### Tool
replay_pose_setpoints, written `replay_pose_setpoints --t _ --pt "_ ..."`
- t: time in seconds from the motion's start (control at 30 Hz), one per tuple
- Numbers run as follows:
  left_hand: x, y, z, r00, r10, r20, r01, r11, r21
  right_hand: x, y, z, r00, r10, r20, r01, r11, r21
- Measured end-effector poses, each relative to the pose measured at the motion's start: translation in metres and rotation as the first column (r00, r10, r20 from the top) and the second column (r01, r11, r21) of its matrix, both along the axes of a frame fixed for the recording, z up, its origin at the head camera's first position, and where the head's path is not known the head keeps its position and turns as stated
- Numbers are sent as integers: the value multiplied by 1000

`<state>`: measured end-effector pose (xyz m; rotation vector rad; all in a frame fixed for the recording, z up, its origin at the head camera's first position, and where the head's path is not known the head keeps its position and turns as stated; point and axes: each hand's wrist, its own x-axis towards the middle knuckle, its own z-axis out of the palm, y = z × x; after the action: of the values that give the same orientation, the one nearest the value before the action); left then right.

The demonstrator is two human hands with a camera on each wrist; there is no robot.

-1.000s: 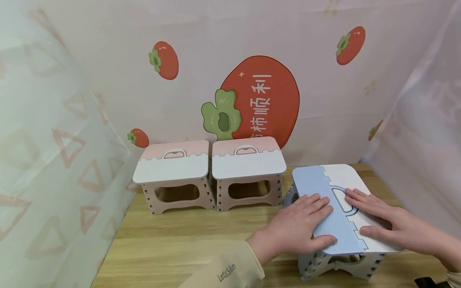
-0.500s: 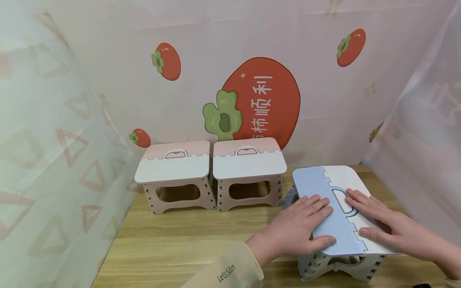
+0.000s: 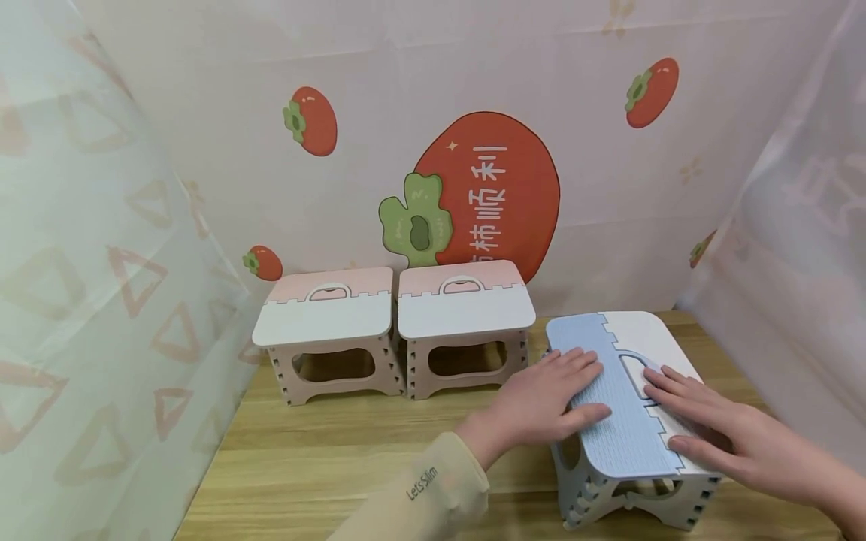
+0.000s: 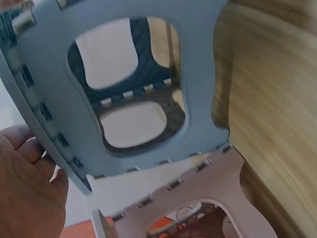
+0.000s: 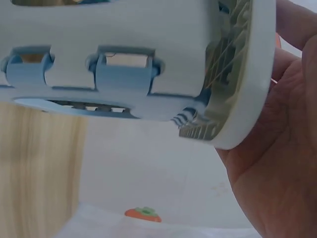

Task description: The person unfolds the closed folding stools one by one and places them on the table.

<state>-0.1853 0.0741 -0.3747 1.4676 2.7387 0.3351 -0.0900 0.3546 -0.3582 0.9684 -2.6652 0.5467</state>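
Note:
A blue-and-white folding step stool (image 3: 625, 443) stands unfolded at the front right of the head view. My left hand (image 3: 541, 394) lies with extended fingers over the left edge of its ribbed blue half. On the white half rests my right hand (image 3: 737, 428), its fingertips by the handle slot. From the left wrist, the stool's blue side panel (image 4: 200, 74) with its large cutout shows beside the left hand (image 4: 29, 183). In the right wrist view the white top's rim (image 5: 252, 89) runs along the right hand (image 5: 282, 163).
Two pink-and-white folding stools (image 3: 328, 319) (image 3: 467, 312) stand side by side at the back left. All sit on a wood-grain table (image 3: 325, 443). A persimmon-printed cloth (image 3: 582, 150) hangs behind, with pale cloth walls (image 3: 135, 300) on both sides.
My left hand has slid left across the blue half toward the stool's edge. The right hand has shifted slightly left on the white half. The pink stools stay put.

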Motion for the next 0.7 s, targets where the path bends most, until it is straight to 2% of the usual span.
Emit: replay_pose_setpoints --t 0.13,0.23,0.37,0.5,0.7 --pt "-12 -2 1 999 5 46 -6 999 35 2 -5 2 997 14 -73 -13 1000 12" --pt "-18 -3 0 999 -2 48 1 1000 29 2 -7 3 993 41 -110 -40 999 13" --pt "-23 -3 0 1000 -12 10 12 1000 -1 1 -12 5 987 84 -139 -82 996 23" --pt "-28 -2 -2 999 -4 -53 3 1000 -20 2 -20 7 987 83 -136 -78 996 41" --pt "-33 -3 -7 996 4 -91 -5 1000 -6 2 -38 5 983 133 -130 -126 990 57"
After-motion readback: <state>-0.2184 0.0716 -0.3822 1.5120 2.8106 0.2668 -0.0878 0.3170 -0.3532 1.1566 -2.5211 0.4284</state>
